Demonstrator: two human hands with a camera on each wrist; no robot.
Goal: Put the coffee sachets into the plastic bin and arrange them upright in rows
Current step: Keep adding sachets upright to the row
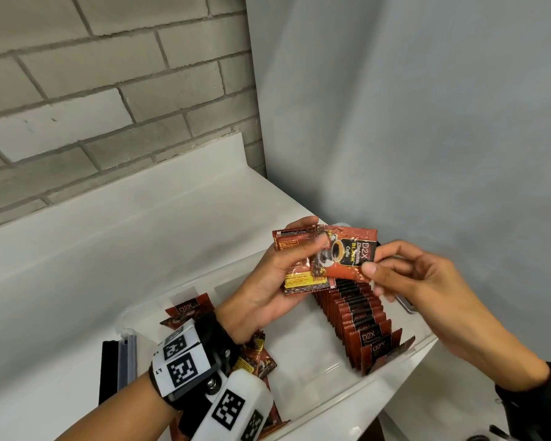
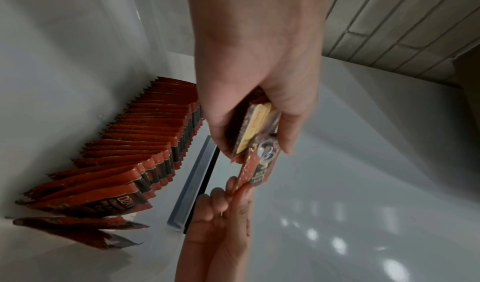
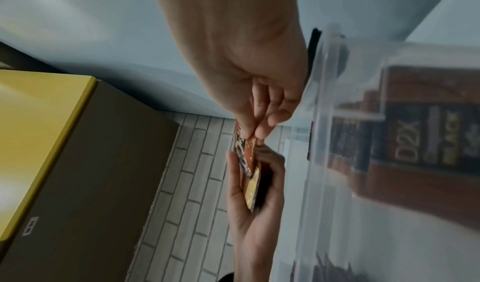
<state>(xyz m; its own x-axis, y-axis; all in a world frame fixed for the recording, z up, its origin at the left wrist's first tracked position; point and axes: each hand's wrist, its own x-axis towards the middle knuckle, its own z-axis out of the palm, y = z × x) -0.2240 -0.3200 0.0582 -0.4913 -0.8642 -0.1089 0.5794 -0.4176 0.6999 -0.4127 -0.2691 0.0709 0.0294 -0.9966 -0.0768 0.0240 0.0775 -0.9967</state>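
My left hand (image 1: 280, 275) grips a small stack of red-brown coffee sachets (image 1: 303, 281) above the clear plastic bin (image 1: 328, 405). My right hand (image 1: 395, 272) pinches the right end of the top sachet (image 1: 347, 253), whose left end lies under my left thumb. Below them, a long row of upright sachets (image 1: 363, 326) runs along the bin's right side. Loose sachets (image 1: 258, 354) lie in the bin's left part, partly hidden by my left wrist. The left wrist view shows the stack (image 2: 254, 128), the pinched sachet (image 2: 255, 169) and the row (image 2: 140, 146). The right wrist view shows the pinch (image 3: 246, 144).
The bin stands on a white counter (image 1: 109, 237) against a grey brick wall (image 1: 93, 90) and a pale wall on the right. A grey and black bar (image 1: 118, 364) lies left of the bin. A yellow-topped box (image 3: 52, 142) appears in the right wrist view.
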